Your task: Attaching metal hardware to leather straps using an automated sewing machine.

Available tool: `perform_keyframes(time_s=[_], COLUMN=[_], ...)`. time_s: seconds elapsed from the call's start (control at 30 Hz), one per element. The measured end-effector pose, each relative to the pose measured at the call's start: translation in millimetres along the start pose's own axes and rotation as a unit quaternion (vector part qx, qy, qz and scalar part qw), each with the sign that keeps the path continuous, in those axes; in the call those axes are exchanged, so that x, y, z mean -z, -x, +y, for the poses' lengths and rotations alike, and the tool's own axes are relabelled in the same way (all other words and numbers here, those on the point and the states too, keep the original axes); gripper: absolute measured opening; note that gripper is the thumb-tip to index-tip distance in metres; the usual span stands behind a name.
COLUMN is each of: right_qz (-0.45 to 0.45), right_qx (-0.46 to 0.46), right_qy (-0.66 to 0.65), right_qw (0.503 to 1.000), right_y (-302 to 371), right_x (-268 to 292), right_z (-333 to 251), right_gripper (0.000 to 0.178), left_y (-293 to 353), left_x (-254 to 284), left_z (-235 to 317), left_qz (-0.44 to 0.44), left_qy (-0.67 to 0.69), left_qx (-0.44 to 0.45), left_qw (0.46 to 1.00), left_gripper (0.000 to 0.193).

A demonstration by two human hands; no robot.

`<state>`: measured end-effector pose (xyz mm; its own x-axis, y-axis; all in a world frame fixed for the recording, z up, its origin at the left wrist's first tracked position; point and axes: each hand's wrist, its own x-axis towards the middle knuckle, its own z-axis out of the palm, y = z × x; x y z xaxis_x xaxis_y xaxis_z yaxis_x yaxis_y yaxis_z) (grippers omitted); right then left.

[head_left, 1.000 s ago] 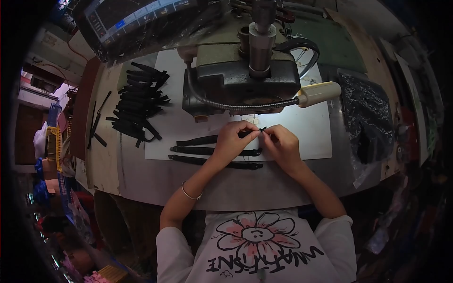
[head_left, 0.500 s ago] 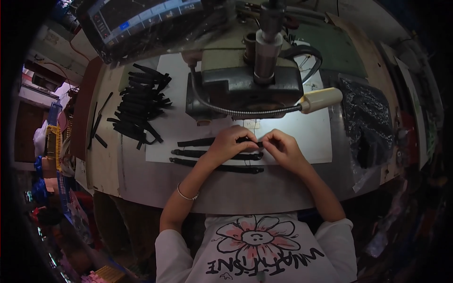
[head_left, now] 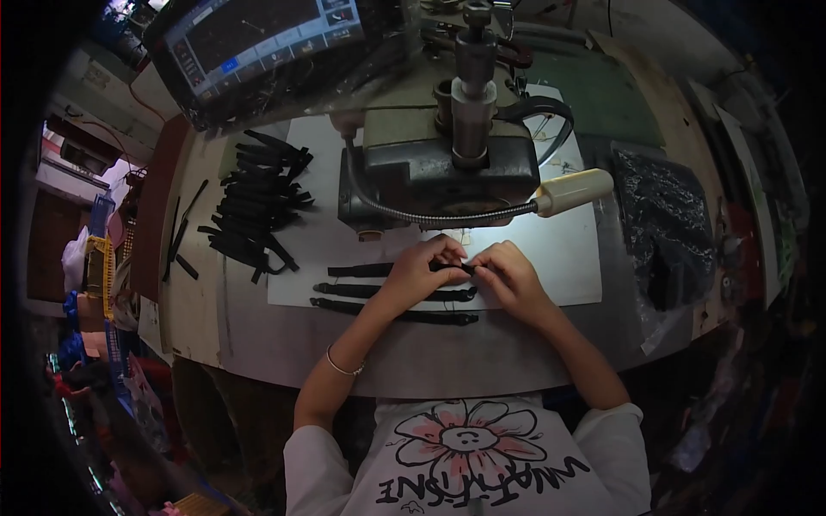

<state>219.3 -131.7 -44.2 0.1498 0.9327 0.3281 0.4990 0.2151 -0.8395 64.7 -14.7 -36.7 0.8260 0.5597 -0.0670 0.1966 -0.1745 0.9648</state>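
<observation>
Both hands meet in front of a sewing machine head [head_left: 439, 176], over a white sheet [head_left: 568, 275]. My left hand [head_left: 423, 273] is closed on a black fabric strap [head_left: 357, 270], whose free part runs out to the left. At the strap's right end, the fingertips of my right hand [head_left: 509, 277] pinch it beside the left fingers. Two more black straps lie side by side nearer me: a middle strap [head_left: 344, 290], partly under my left hand, and a near strap [head_left: 430, 317]. What exactly the fingertips do at the strap's end is too small to make out.
A heap of black straps [head_left: 258, 202] lies at the left, with a few loose strips [head_left: 181, 232] beyond it. A lamp [head_left: 575, 191] on a bendy neck crosses the machine's front. A screen [head_left: 267, 52] stands far left; a plastic bag of black material [head_left: 667, 224] lies right.
The whole view has shifted slightly. My hands stay together at the strap's right end, with the fingers a little rearranged. The other straps lie as before.
</observation>
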Motion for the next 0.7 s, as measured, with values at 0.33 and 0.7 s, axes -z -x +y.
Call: perform_keyframes(time_s=[0.33,0.7], right_qz=[0.000,-0.017], right_qx=[0.001,-0.049], right_qy=[0.030,-0.003], right_qw=[1.000,0.999], right_y=[-5,-13], right_x=[7,9], right_z=[-6,1], right_gripper=[0.007,0.009], left_y=[-3,-5], left_x=[4,7], left_z=[-6,-2], left_qz=[0.010,0.006], left_qy=[-0.162,-0.186], left_qx=[-0.158,-0.152], left_qw=[0.974,0.971], left_gripper=[0.015,0.019])
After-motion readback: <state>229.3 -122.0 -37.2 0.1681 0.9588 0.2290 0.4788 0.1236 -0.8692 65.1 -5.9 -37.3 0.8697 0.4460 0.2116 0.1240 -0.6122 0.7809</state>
